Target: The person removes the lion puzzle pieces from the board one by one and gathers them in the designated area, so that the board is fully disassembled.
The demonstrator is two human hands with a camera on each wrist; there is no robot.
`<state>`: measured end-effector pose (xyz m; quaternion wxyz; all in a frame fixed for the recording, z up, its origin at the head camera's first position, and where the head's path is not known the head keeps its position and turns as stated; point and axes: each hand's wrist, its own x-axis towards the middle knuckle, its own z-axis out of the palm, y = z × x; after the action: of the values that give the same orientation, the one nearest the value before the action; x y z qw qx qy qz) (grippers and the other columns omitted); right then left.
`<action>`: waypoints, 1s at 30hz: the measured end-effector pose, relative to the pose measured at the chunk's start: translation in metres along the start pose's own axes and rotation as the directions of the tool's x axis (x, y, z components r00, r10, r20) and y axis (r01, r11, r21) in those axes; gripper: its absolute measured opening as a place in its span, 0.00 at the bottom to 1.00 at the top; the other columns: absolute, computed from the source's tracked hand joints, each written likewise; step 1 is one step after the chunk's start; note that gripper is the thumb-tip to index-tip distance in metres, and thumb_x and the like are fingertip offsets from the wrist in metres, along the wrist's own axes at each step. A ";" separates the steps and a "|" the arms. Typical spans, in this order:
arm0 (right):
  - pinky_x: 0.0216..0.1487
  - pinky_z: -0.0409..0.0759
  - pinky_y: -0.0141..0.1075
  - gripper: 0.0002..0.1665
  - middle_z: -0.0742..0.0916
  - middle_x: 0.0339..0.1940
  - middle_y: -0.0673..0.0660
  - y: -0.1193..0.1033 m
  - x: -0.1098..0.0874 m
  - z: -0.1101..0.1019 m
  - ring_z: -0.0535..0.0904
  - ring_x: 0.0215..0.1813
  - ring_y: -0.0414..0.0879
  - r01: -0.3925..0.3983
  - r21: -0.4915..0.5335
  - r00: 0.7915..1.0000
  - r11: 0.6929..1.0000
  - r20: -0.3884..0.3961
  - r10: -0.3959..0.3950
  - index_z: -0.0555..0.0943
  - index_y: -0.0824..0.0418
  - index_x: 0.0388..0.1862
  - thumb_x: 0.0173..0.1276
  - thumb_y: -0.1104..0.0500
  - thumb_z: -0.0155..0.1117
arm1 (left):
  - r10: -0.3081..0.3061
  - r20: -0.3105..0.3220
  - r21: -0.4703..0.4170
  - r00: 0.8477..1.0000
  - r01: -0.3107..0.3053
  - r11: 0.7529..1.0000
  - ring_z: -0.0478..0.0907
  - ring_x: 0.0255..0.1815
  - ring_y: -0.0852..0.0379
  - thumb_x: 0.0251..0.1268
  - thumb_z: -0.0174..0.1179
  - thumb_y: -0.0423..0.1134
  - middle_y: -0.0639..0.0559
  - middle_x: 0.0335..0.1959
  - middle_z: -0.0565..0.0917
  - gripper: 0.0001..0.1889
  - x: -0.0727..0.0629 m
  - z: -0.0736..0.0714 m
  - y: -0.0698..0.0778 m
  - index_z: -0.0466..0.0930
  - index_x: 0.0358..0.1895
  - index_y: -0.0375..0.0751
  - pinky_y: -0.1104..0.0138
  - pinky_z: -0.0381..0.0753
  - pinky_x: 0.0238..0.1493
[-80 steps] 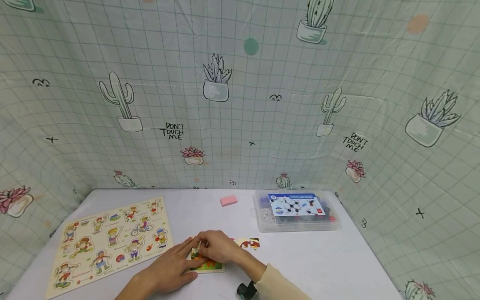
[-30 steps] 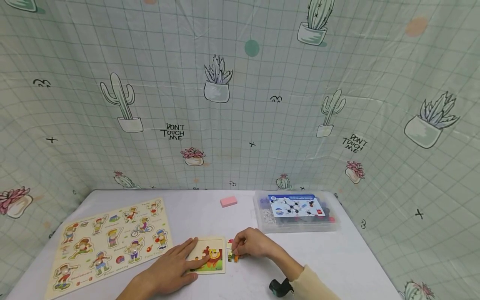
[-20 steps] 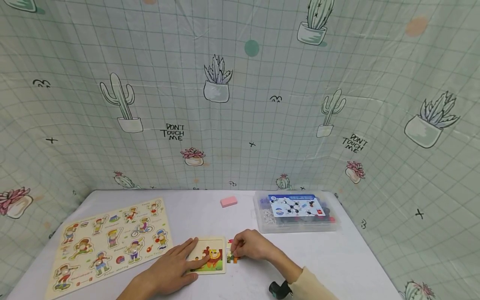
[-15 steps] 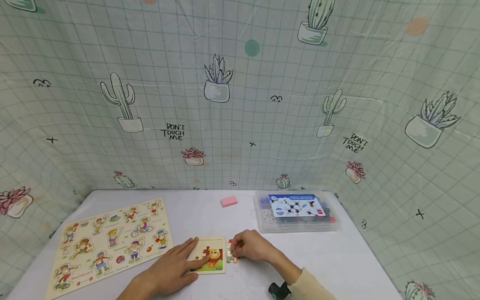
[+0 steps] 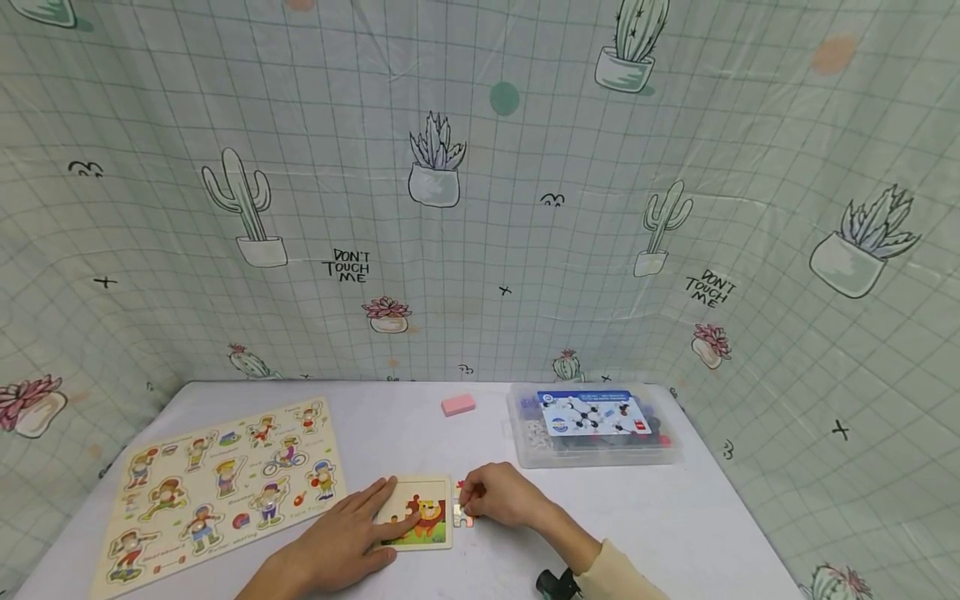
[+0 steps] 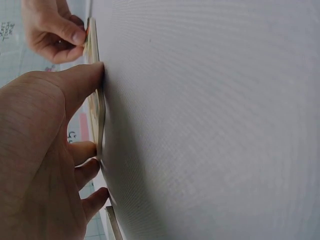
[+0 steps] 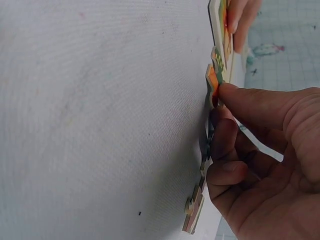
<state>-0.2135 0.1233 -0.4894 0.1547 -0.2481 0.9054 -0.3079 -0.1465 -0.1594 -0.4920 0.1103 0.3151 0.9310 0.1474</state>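
My left hand (image 5: 341, 529) rests with extended fingers across the left part of a small wooden puzzle frame (image 5: 448, 512). A lion picture (image 5: 429, 517) fills the frame's lower right; pale bare wood shows above it. In the left wrist view, the left thumb and fingertips sit along the frame's edge (image 6: 101, 115). Just right of the frame, my right hand (image 5: 501, 493) pinches a jigsaw piece (image 7: 212, 82) with green and orange print, its lower end catching the light. More jigsaw pieces (image 7: 194, 212) lie beneath and beyond the right fingers, partly hidden by them.
A large wooden peg puzzle board (image 5: 221, 496) with sports figures lies at the left. A pink eraser-like block (image 5: 458, 405) is at the back. A clear plastic case (image 5: 592, 425) with a molecule label stands back right. A patterned cloth (image 5: 465, 233) surrounds the white table.
Since the earliest frame, my right hand has moved from over the frame to its right side, onto the jigsaw piece. During the last second the piece tilts and brightens. My left hand stays put.
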 end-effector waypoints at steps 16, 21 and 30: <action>0.32 0.72 0.28 0.08 0.81 0.23 0.41 -0.002 0.001 0.001 0.72 0.28 0.33 -0.001 -0.034 1.000 0.999 -0.013 0.001 0.84 0.51 0.28 0.61 0.63 0.74 | 0.024 -0.012 -0.001 1.000 -0.024 1.000 0.53 0.80 0.38 0.75 0.51 0.58 0.36 0.80 0.56 0.25 -0.003 -0.001 0.000 0.70 0.73 0.66 0.41 0.61 0.71; 0.31 0.72 0.28 0.08 0.81 0.23 0.41 -0.002 0.000 0.002 0.72 0.27 0.33 0.000 -0.030 1.000 1.000 -0.015 -0.001 0.84 0.51 0.28 0.61 0.63 0.74 | 0.024 -0.018 0.005 1.000 -0.024 1.000 0.53 0.80 0.38 0.76 0.51 0.58 0.37 0.80 0.56 0.25 -0.002 -0.001 0.000 0.71 0.73 0.66 0.42 0.61 0.71; 0.30 0.71 0.27 0.10 0.80 0.22 0.41 -0.002 0.000 0.002 0.72 0.26 0.33 0.000 -0.023 1.000 1.000 -0.016 0.000 0.82 0.50 0.27 0.61 0.64 0.73 | 0.003 -0.012 -0.005 1.000 -0.003 1.000 0.52 0.80 0.40 0.75 0.51 0.58 0.38 0.81 0.54 0.25 -0.001 0.000 0.001 0.70 0.73 0.67 0.43 0.59 0.72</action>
<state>-0.2114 0.1209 -0.4895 0.1446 -0.2474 0.9101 -0.2994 -0.1454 -0.1596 -0.4917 0.1051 0.3155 0.9308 0.1518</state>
